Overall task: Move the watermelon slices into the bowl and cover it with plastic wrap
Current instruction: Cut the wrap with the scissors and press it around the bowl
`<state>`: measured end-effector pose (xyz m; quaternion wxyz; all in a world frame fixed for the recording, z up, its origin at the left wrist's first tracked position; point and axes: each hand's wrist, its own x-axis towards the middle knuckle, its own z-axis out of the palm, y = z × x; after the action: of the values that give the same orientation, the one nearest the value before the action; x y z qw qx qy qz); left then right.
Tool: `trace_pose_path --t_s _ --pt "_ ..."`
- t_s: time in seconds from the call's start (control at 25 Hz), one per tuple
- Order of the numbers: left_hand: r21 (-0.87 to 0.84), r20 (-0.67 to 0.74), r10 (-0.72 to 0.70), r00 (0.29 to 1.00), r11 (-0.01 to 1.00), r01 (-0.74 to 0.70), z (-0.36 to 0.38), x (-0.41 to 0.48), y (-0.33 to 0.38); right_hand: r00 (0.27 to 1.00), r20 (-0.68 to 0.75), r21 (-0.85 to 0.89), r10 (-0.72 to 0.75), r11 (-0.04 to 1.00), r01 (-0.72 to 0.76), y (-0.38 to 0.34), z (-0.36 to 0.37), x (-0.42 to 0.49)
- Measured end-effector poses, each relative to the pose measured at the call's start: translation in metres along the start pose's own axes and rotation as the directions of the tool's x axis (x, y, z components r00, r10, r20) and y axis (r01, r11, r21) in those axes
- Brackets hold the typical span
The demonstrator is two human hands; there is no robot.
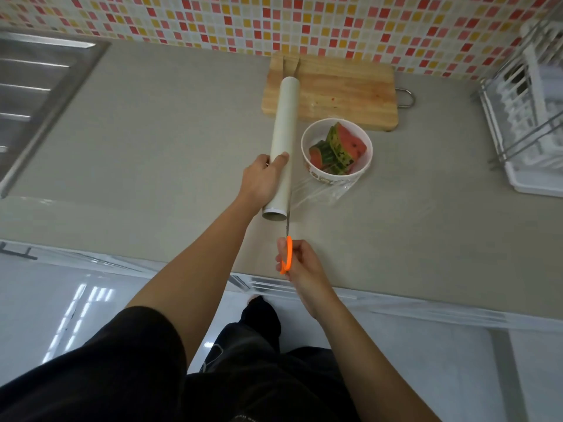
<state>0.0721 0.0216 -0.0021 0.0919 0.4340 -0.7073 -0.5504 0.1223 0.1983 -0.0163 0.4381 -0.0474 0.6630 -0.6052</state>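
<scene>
A white bowl point(364, 141) stands on the counter with several watermelon slices point(341, 144) inside. Clear plastic wrap point(323, 193) stretches from the bowl's near side towards a long white roll of wrap point(285, 126). My left hand point(263, 179) grips the roll near its lower end and holds it above the counter, left of the bowl. My right hand point(300, 263) holds orange-handled scissors point(286, 254), whose blades point up along the roll's right edge at the sheet of wrap.
A wooden cutting board point(344, 89) lies behind the bowl against the tiled wall, with a knife tip showing past the roll. A steel sink point(36, 95) sits at far left. A white dish rack point(530, 117) stands at right. The counter's front edge runs below my hands.
</scene>
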Motion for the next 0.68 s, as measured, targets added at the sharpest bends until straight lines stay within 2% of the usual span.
trace_pose_path --t_s 0.16,0.48,0.68 --pt "-0.009 0.0 0.015 1.0 1.0 -0.015 0.0 0.0 -0.001 0.996 -0.06 0.001 -0.065 0.998 0.065 0.003 -0.004 0.003" --pt "0.006 0.006 0.009 1.0 1.0 -0.009 -0.001 0.001 -0.002 0.999 -0.049 0.033 0.021 0.999 -0.019 0.004 -0.006 0.01" --pt "-0.003 0.0 0.008 1.0 1.0 -0.008 -0.001 0.002 -0.002 0.998 -0.053 0.039 -0.019 0.999 0.021 -0.001 -0.004 0.016"
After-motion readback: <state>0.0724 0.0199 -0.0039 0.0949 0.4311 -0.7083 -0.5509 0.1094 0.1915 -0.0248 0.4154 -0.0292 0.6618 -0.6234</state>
